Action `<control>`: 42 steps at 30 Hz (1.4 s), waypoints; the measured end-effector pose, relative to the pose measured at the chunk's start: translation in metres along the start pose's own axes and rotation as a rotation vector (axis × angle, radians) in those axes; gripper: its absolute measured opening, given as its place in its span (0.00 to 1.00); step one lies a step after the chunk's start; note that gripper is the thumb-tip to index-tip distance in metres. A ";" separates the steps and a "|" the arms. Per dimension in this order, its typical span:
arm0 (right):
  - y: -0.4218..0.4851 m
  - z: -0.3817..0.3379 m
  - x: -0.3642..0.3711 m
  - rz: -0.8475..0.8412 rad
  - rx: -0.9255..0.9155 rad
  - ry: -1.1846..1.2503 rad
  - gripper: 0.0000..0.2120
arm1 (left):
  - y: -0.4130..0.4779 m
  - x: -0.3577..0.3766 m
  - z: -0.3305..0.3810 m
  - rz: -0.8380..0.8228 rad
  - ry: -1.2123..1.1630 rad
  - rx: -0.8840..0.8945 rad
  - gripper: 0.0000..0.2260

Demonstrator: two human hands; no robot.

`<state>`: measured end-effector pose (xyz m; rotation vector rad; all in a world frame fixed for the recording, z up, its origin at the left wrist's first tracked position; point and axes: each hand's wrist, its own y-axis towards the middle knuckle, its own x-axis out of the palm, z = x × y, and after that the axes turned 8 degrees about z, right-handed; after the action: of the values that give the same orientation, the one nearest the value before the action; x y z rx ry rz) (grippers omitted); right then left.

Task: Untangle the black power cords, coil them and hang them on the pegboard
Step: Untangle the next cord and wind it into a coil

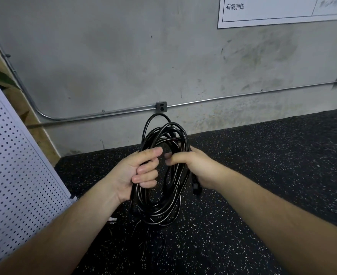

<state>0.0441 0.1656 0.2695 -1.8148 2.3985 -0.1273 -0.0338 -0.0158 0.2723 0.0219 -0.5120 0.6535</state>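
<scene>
Seeing speckled black floor and grey wall, white pegboard at far left. I read the black cord coil as held upright mid-frame, apart from the pegboard. Left hand has fingers curled round the coil's left side. Right hand grips the right side. Black plug hangs just below the right hand.

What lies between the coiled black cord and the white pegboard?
In the head view: the left hand, gripping the left side of the coiled cord, then only bare speckled floor up to the pegboard.
</scene>
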 end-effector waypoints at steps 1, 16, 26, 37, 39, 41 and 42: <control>0.003 0.005 0.004 -0.010 0.004 0.045 0.26 | -0.001 -0.001 0.001 -0.020 -0.012 -0.001 0.25; 0.002 -0.007 0.050 0.090 -0.004 0.328 0.01 | 0.005 -0.009 0.008 0.458 0.341 0.322 0.20; 0.008 -0.016 0.053 0.397 -0.225 0.266 0.06 | -0.001 -0.010 -0.014 0.320 0.417 0.139 0.17; -0.005 -0.003 0.065 0.326 -0.140 0.219 0.06 | 0.001 -0.010 -0.027 0.806 0.530 0.439 0.08; -0.006 0.001 0.069 0.344 -0.166 0.159 0.08 | -0.005 -0.008 -0.028 0.826 0.550 0.445 0.11; -0.003 0.000 0.072 0.340 -0.217 0.063 0.10 | -0.013 -0.011 -0.026 0.810 0.550 0.424 0.14; -0.003 -0.002 0.072 0.328 -0.239 0.029 0.12 | -0.018 -0.012 -0.022 0.778 0.557 0.409 0.15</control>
<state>0.0271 0.0951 0.2683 -1.4777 2.7935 0.1739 -0.0212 -0.0330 0.2499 0.0246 0.1885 1.4634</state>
